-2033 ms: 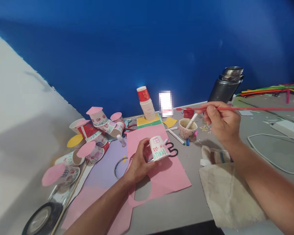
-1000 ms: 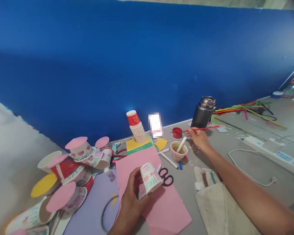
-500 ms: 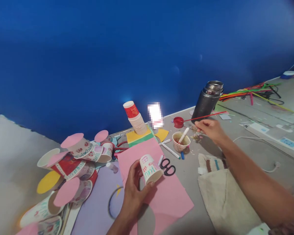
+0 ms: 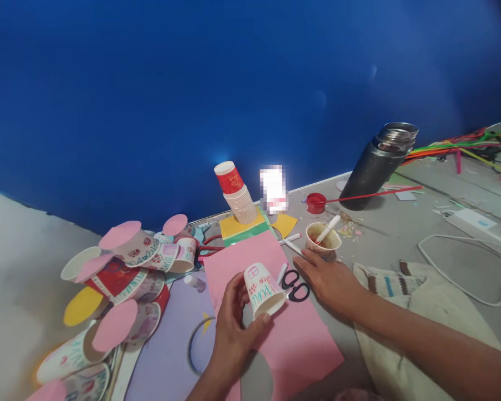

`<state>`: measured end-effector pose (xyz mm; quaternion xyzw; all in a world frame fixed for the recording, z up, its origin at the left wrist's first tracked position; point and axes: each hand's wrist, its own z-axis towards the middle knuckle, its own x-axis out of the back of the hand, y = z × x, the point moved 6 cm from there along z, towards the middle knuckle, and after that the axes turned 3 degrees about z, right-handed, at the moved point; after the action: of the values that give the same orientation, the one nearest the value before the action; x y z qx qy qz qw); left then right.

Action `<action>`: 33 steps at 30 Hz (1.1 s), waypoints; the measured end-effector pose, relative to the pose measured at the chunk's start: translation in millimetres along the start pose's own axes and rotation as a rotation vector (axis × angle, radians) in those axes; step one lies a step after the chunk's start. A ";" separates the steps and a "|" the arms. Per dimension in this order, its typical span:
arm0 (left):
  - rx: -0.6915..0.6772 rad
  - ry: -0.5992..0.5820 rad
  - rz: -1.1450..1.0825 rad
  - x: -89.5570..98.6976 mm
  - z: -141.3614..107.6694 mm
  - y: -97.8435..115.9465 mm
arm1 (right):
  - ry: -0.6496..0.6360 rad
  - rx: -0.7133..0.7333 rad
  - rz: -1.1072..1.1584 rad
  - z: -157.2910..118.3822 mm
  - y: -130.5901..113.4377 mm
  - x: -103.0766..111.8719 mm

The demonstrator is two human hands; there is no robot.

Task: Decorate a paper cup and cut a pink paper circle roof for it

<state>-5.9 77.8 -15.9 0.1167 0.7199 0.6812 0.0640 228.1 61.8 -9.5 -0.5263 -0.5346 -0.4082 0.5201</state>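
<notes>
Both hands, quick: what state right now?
Left hand: holding the decorated paper cup.
Right hand: at a white marker; whether fingers grip it can't be told.

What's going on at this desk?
Someone's left hand holds a drawn-on paper cup, tilted, over pink paper. The right hand is low, fingertips by a white marker; whether it grips it, I can't tell. A thin red stick lies with one end at a small red pot. Black-handled scissors lie between the hands.
</notes>
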 end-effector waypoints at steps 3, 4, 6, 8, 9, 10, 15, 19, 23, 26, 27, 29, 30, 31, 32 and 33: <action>0.019 -0.010 -0.002 -0.5 0.4 -2.0 | -0.026 -0.057 -0.041 3.0 2.5 7.6; 0.022 -0.007 -0.009 -0.4 0.2 -2.3 | -0.021 -0.063 -0.042 3.6 2.0 10.5; 0.029 -0.007 -0.030 -0.6 -0.3 -2.9 | -0.009 -0.073 -0.039 4.8 0.9 13.7; 0.034 -0.022 -0.054 -1.5 -1.0 -3.8 | 0.009 -0.098 -0.035 5.2 1.3 13.8; 0.034 -0.030 -0.064 -1.9 -1.2 -4.2 | 0.019 -0.109 -0.029 5.1 1.8 13.1; 0.036 -0.037 -0.069 -2.1 -1.4 -4.7 | 0.027 -0.116 -0.021 4.7 2.4 12.1; 0.049 -0.061 -0.075 -2.7 -1.3 -5.0 | 0.048 -0.121 0.036 -1.2 9.2 6.2; 0.033 -0.072 -0.080 -3.6 -0.4 -4.2 | 0.109 -0.112 0.470 -6.4 18.8 9.2; 0.016 -0.044 -0.113 -3.1 0.4 -5.1 | 0.013 -0.047 1.171 -7.5 18.6 8.0; 0.026 -0.001 -0.139 -2.1 0.6 -5.5 | -0.138 -0.080 1.461 -9.5 16.1 -0.3; 0.034 0.009 -0.148 -2.1 0.4 -5.5 | -0.184 -0.096 1.538 -11.0 15.4 -3.4; 0.045 0.024 -0.171 -2.2 -0.2 -4.8 | -0.230 -0.079 1.643 -14.2 13.8 -6.1; 0.045 0.026 -0.183 -2.5 -0.6 -4.2 | -0.224 -0.044 1.656 -15.6 13.1 -5.3; 0.042 0.023 -0.192 -2.8 -0.9 -3.3 | -0.197 -0.001 1.638 -16.7 12.5 -3.4; 0.039 0.017 -0.193 -3.3 -1.3 -2.1 | -0.151 0.032 1.593 -17.4 12.4 -1.0; 0.035 0.012 -0.186 -3.6 -1.5 -0.7 | -0.087 0.052 1.529 -17.7 12.6 1.6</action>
<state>-2.9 75.4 -16.8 0.0462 0.7399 0.6603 0.1206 243.0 46.1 -7.1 -0.7529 -0.0512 0.0992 0.6486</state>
